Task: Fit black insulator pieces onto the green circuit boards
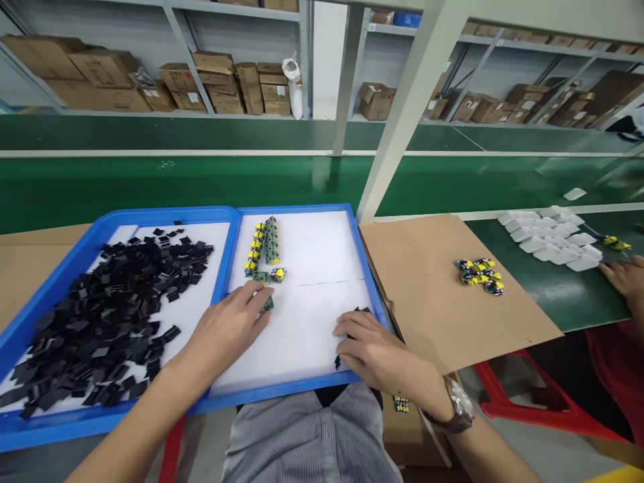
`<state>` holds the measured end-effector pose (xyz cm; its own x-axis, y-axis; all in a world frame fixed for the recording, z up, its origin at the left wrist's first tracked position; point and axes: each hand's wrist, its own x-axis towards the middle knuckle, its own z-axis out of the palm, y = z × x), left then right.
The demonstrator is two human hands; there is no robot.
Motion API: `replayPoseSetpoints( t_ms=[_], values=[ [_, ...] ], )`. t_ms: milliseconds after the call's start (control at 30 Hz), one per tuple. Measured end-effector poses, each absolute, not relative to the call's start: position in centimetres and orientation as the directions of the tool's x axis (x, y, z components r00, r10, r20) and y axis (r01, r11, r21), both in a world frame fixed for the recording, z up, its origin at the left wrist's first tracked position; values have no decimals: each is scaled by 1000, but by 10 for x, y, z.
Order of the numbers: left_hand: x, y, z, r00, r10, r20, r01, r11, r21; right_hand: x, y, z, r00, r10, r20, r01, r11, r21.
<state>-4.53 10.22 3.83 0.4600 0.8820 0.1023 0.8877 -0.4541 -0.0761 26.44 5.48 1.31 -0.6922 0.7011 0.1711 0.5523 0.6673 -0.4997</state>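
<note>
My left hand (232,323) rests on the white liner of the right blue tray (300,210), fingers curled over a small green circuit board (267,304). Just beyond it lies a row of small green boards with yellow parts (263,248). My right hand (373,349) lies near the tray's right edge, fingers bent over some small black pieces (361,310); how many it holds is hidden. The left blue tray (65,258) holds a big heap of small black pieces (108,308).
A brown cardboard sheet (433,302) to the right carries a small cluster of yellow-topped boards (480,275). White plastic housings (551,235) lie on the green mat, with another person's hand (624,276) beside them. A green conveyor and shelves of cartons stand behind.
</note>
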Motion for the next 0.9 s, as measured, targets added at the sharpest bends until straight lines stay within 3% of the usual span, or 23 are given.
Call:
replayPoseSetpoints(
  t_ms=[100, 200, 333, 500, 633, 700, 767, 900],
  values=[
    [-46, 83, 33, 503, 860, 85, 864, -503, -26, 259, 59, 9, -628, 748, 215, 534, 615, -580],
    [-43, 69, 27, 517, 846, 126, 849, -526, 49, 254, 61, 6, -565, 798, 207, 584, 565, -584],
    [-42, 65, 16, 505, 845, 175, 838, -529, 135, 250, 62, 8, -561, 812, 161, 668, 559, -490],
    [-44, 68, 5, 462, 861, 213, 852, -498, 165, 240, 64, 5, -670, 729, 138, 674, 676, -297],
    [-42, 59, 11, 408, 880, 243, 796, -473, 378, 234, 67, -4, -667, 730, 150, 675, 677, -292],
    [-39, 51, 15, 347, 908, 236, 736, -419, 531, 235, 68, -5, -640, 744, 191, 660, 660, -359],
    [-36, 44, 17, 286, 932, 224, 691, -362, 626, 235, 67, -2, -578, 774, 260, 593, 616, -519],
    [-28, 34, 17, 253, 934, 253, 633, -358, 687, 228, 58, 9, -360, 881, 307, 282, 416, -864]
  ],
)
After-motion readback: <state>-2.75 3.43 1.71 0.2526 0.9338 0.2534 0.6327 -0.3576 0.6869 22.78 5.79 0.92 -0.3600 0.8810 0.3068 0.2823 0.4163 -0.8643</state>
